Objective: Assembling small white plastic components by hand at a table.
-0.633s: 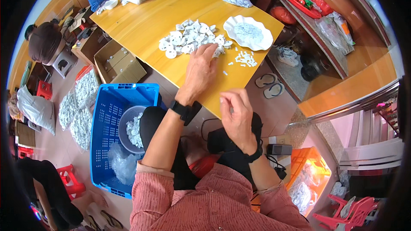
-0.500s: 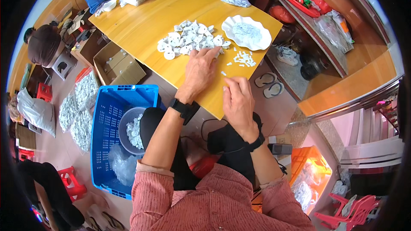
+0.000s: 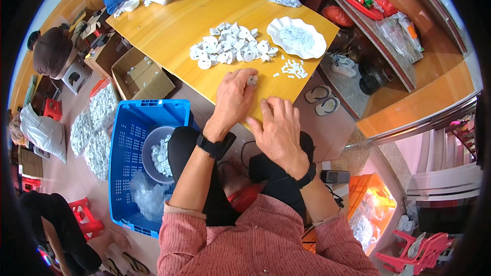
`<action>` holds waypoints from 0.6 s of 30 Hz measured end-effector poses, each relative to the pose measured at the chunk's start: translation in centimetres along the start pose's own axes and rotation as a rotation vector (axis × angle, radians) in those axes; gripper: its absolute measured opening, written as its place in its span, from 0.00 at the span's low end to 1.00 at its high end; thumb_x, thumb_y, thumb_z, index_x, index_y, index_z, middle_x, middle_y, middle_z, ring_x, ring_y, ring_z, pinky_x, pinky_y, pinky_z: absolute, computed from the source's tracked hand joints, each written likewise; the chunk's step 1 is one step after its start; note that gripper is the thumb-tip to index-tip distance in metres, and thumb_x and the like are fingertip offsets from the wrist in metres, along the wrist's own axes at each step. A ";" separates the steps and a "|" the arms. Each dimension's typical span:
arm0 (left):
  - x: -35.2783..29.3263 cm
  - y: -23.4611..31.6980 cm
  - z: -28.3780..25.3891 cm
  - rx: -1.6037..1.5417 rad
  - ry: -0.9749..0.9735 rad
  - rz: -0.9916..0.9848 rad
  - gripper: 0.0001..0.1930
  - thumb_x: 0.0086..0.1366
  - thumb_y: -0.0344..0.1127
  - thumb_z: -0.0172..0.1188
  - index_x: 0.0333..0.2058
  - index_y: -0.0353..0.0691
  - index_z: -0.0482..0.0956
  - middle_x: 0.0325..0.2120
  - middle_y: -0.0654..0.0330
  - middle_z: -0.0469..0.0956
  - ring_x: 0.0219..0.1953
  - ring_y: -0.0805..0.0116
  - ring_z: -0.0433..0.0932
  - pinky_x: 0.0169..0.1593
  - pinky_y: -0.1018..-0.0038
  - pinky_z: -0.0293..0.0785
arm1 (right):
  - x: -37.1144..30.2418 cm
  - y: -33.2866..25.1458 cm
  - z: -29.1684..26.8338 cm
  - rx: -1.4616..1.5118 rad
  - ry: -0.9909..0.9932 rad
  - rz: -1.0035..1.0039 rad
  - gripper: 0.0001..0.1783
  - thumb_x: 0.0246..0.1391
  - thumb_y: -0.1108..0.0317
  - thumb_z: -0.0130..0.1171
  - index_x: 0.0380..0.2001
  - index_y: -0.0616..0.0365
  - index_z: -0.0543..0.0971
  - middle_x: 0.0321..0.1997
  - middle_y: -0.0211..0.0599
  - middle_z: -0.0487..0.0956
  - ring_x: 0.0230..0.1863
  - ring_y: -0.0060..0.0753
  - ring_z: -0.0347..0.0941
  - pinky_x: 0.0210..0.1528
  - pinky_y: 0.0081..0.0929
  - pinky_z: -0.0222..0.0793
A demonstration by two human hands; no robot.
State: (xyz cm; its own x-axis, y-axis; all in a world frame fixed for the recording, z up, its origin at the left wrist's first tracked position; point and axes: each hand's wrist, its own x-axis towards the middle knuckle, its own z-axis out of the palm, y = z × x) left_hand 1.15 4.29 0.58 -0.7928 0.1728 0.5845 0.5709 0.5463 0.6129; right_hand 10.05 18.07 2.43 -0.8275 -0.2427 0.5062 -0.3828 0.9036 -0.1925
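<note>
Over the near end of the table [image 3: 153, 23], one white piece [image 3: 251, 81], pinched in the grip of the left hand [image 3: 233, 96], is best held steady, the right hand [image 3: 281, 132] being spread nearby.

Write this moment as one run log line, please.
left hand: holds white part | right hand: beside left hand, grip unclear | yellow table: white pile, small pegs, scalloped dish

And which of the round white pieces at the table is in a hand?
The single piece in the left hand; the others lie in a pile on the table.
</note>
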 end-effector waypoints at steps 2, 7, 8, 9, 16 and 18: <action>-0.6 0.4 -0.3 -0.009 -0.018 -0.029 0.13 0.59 0.30 0.63 0.44 0.39 0.79 0.32 0.50 0.79 0.31 0.53 0.76 0.38 0.63 0.74 | -0.9 -0.6 -0.4 0.007 -0.009 -0.018 0.25 0.50 0.58 0.67 0.44 0.67 0.77 0.46 0.41 0.72 0.48 0.43 0.67 0.46 0.41 0.62; -3.0 1.7 -1.5 -0.119 -0.006 -0.140 0.16 0.58 0.27 0.66 0.46 0.38 0.79 0.30 0.56 0.79 0.29 0.70 0.77 0.33 0.73 0.74 | -2.5 -2.0 -0.3 0.050 -0.006 -0.042 0.22 0.49 0.65 0.67 0.45 0.67 0.77 0.46 0.41 0.72 0.47 0.43 0.68 0.46 0.40 0.63; -3.5 2.1 -1.7 -0.193 0.004 -0.200 0.16 0.58 0.25 0.67 0.46 0.38 0.79 0.30 0.59 0.80 0.30 0.75 0.77 0.33 0.77 0.74 | -2.7 -2.0 -0.1 0.034 0.025 -0.061 0.21 0.49 0.68 0.66 0.45 0.68 0.77 0.46 0.41 0.73 0.47 0.43 0.69 0.46 0.39 0.64; -4.2 2.3 -1.9 -0.193 0.005 -0.200 0.16 0.58 0.25 0.67 0.46 0.38 0.79 0.30 0.59 0.80 0.30 0.75 0.77 0.33 0.77 0.74 | -2.8 -2.3 -0.1 0.041 0.072 -0.066 0.19 0.47 0.74 0.63 0.44 0.68 0.78 0.44 0.41 0.74 0.45 0.43 0.71 0.45 0.38 0.66; -8.4 2.6 -3.3 -1.049 0.110 -0.386 0.19 0.62 0.20 0.63 0.52 0.33 0.75 0.50 0.54 0.79 0.39 0.74 0.78 0.44 0.79 0.77 | -3.8 -2.7 1.1 0.070 0.174 -0.114 0.14 0.44 0.76 0.61 0.38 0.67 0.78 0.40 0.40 0.74 0.40 0.43 0.72 0.41 0.37 0.69; -9.3 2.5 -3.5 -1.295 0.111 -0.529 0.20 0.63 0.23 0.64 0.53 0.34 0.74 0.51 0.51 0.78 0.41 0.70 0.80 0.44 0.77 0.78 | -3.4 -3.1 0.7 0.083 0.182 -0.091 0.10 0.45 0.77 0.60 0.34 0.65 0.78 0.38 0.40 0.73 0.39 0.42 0.72 0.41 0.37 0.69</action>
State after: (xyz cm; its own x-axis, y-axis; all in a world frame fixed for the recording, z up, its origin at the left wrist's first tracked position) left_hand 10.74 1.16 -1.44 -0.9869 0.0889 0.1343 0.0509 -0.6188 0.7839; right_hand 13.76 15.88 0.66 -0.7031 -0.2479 0.6664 -0.4915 0.8468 -0.2036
